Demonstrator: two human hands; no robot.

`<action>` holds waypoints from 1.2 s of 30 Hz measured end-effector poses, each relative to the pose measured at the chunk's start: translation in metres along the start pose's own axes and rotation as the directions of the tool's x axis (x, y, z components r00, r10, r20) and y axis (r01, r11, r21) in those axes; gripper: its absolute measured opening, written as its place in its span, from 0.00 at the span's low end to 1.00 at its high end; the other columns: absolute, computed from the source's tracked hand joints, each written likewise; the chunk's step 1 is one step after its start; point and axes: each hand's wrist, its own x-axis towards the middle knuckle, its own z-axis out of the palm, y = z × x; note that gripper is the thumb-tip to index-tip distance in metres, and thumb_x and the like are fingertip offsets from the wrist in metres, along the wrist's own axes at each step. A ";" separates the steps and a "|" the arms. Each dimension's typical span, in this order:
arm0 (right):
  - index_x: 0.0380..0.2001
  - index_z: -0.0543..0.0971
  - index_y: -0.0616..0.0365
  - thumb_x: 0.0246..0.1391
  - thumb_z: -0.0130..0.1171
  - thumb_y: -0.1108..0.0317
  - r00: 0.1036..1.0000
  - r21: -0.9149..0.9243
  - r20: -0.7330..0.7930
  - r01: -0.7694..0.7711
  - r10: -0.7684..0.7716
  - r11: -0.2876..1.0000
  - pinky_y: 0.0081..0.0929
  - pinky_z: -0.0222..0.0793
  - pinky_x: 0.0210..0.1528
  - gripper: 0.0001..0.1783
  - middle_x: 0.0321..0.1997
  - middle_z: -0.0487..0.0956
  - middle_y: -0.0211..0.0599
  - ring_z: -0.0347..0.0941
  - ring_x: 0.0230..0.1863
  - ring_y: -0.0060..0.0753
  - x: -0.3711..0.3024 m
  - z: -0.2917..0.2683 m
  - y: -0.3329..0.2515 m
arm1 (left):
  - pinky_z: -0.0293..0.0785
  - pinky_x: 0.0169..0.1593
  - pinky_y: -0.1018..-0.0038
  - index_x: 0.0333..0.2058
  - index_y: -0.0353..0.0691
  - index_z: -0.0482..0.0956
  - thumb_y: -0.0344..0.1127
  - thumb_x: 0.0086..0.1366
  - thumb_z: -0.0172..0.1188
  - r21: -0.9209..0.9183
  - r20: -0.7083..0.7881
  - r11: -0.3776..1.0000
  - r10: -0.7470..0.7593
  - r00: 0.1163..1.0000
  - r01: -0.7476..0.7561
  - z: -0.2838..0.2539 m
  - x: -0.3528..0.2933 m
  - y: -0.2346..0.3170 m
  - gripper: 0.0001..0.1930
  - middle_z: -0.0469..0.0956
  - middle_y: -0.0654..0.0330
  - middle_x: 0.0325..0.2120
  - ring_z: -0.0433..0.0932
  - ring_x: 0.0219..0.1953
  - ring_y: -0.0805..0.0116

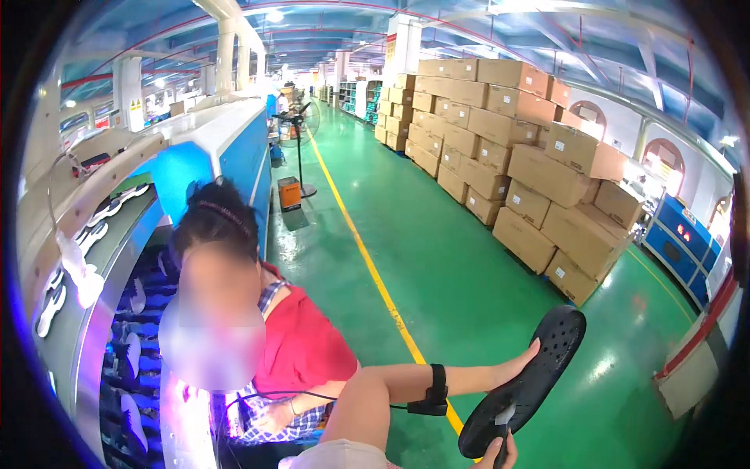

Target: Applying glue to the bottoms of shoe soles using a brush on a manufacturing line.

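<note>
A long black shoe sole (531, 383), with a cluster of round holes at its far end, is held up tilted at the lower right. My left hand (519, 366) grips its left edge, the fingers partly hidden behind it. A black band with a small box sits on my left forearm. Below, at the frame's lower edge, my right hand (500, 453) pinches the dark handle of a small brush (505, 416). The brush's pale flat tip lies against the near half of the sole.
Beside me on the left sits a person in a red top (305, 336), close to my left arm. Past them, a conveyor (74, 281) carries white shoe parts. Stacked cartons (547, 172) stand on the green floor (336, 234); a fan (300, 141) stands farther off.
</note>
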 end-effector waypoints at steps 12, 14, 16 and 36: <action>0.37 0.77 0.58 0.39 0.63 0.81 0.946 0.326 0.229 0.148 -0.230 0.934 0.38 0.55 0.61 0.17 0.40 0.82 0.42 0.66 0.53 0.41 -0.016 -0.007 0.001 | 0.69 0.55 0.54 0.61 0.35 0.56 0.84 0.43 0.42 -0.365 0.214 0.845 0.485 0.848 -0.391 -0.033 -0.090 -0.013 0.60 0.70 0.43 0.51 0.71 0.54 0.48; 0.35 0.78 0.58 0.37 0.65 0.82 0.870 0.287 0.377 0.218 -0.319 0.933 0.37 0.58 0.59 0.18 0.39 0.82 0.40 0.67 0.52 0.41 -0.011 -0.009 -0.008 | 0.69 0.57 0.59 0.61 0.34 0.57 0.84 0.46 0.31 -0.385 0.125 0.731 0.646 0.753 -0.563 -0.030 -0.128 -0.013 0.58 0.69 0.44 0.53 0.72 0.52 0.54; 0.34 0.79 0.57 0.35 0.66 0.82 0.761 0.316 0.528 0.235 -0.377 0.919 0.35 0.60 0.56 0.18 0.39 0.83 0.39 0.68 0.51 0.40 -0.005 -0.005 -0.018 | 0.67 0.58 0.58 0.61 0.34 0.56 0.84 0.46 0.33 -0.285 -0.085 0.627 0.737 0.670 -0.725 -0.029 -0.167 -0.019 0.59 0.69 0.44 0.53 0.71 0.53 0.53; 0.32 0.82 0.57 0.39 0.69 0.74 -0.640 0.643 0.384 -0.331 -0.665 0.690 0.27 0.71 0.40 0.12 0.34 0.83 0.37 0.80 0.39 0.33 -0.123 0.147 -0.073 | 0.69 0.52 0.53 0.57 0.34 0.61 0.89 0.41 0.24 0.682 -0.692 0.064 0.381 -0.613 -0.729 -0.011 -0.440 -0.187 0.63 0.74 0.42 0.41 0.74 0.45 0.46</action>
